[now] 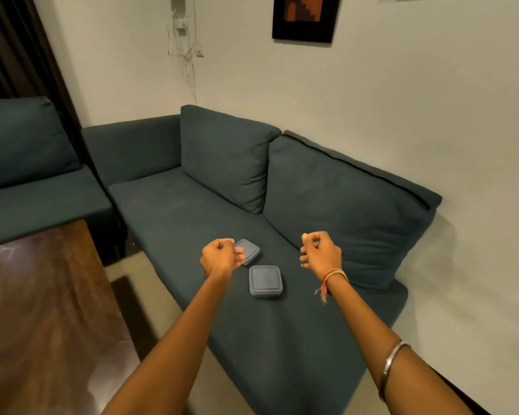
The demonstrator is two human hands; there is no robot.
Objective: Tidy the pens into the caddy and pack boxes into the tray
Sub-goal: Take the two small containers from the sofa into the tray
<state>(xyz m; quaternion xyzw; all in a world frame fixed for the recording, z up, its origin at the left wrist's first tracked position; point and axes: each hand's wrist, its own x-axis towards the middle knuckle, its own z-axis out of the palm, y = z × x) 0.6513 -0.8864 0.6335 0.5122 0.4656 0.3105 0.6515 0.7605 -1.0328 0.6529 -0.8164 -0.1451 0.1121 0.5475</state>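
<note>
On the sofa seat: two small grey-blue boxes lie on the dark teal sofa; everything below is placed against that seat
Near box: flat, squarish, rounded corners, a lid with a raised rim line and a recessed centre; it lies flat on the seat cushion, towards the seat's front edge, between the two forearms; nothing touches it
Far box: same grey-blue colour and rounded shape, turned at an angle to the near one; it sits a little deeper on the seat, just beyond the near box and apart from it; its left part is hidden behind the left hand
Left hand: held over the seat, fingers curled loosely inward, overlapping the far box's edge from this view; whether the fingertips touch or grasp that box cannot be told
Right hand: over the seat near the right back cushion, fingers loosely curled with thumb and forefinger close together; nothing visible held in it; a thread band on the wrist and a metal bangle higher on the forearm
Beside the sofa: a brown wooden table stands off the seat's front-left; a second teal seat lies beyond the sofa's left arm
</note>
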